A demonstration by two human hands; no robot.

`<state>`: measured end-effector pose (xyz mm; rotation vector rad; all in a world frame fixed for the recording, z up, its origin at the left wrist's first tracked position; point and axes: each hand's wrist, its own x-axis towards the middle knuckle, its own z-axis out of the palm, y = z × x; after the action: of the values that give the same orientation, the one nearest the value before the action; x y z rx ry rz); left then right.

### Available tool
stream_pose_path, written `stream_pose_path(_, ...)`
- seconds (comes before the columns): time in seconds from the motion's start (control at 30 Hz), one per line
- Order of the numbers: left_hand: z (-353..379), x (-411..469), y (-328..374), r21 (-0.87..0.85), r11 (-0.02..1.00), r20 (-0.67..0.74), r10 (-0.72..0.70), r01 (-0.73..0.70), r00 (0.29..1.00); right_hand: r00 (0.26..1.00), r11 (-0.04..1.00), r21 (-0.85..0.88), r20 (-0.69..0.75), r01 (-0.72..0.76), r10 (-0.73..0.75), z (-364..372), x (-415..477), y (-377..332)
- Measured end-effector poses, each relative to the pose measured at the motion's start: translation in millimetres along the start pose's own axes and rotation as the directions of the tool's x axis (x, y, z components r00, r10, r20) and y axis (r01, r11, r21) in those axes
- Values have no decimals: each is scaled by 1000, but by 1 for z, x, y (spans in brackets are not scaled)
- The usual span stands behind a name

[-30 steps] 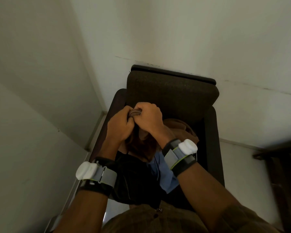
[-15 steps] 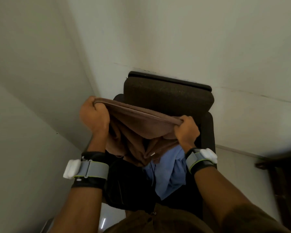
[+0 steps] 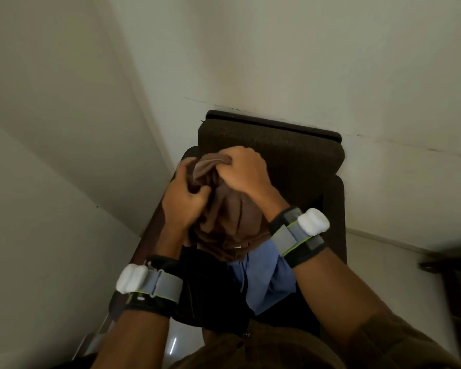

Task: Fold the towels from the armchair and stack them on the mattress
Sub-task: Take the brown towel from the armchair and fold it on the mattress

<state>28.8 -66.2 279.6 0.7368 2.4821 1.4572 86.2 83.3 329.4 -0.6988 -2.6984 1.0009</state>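
Above the seat of the armchair [image 3: 290, 153], we hold the brown towel [image 3: 232, 219] bunched between both hands, its upper edge gathered in front of the backrest and the rest hanging in loose folds toward the seat. Our left hand [image 3: 183, 198] grips a fold on the towel's left side, its fingers [image 3: 198, 194] curled into the cloth. Our right hand [image 3: 244, 173] clenches the gathered top edge just beside it, knuckles up, the two hands nearly touching. Under the towel's hanging end lies a blue cloth [image 3: 266, 278], and to its left a black cloth [image 3: 210, 294], both heaped on the dark armchair, whose back stands against a pale wall [image 3: 330, 62] near a corner. Grey bands with white pods wrap both wrists, the left band [image 3: 155, 284] and the right band [image 3: 298, 235]. Our olive-brown shirt [image 3: 277, 350] fills the bottom edge, and a dark piece of furniture [image 3: 458, 278] shows at the far right, too cut off to identify.
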Motion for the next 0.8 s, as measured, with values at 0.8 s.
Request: stream_pose_path(0.8,-44,29,12,-553,797,-529,-562,244,636,732,812,-9,-438,-584,522,0,-29,178)
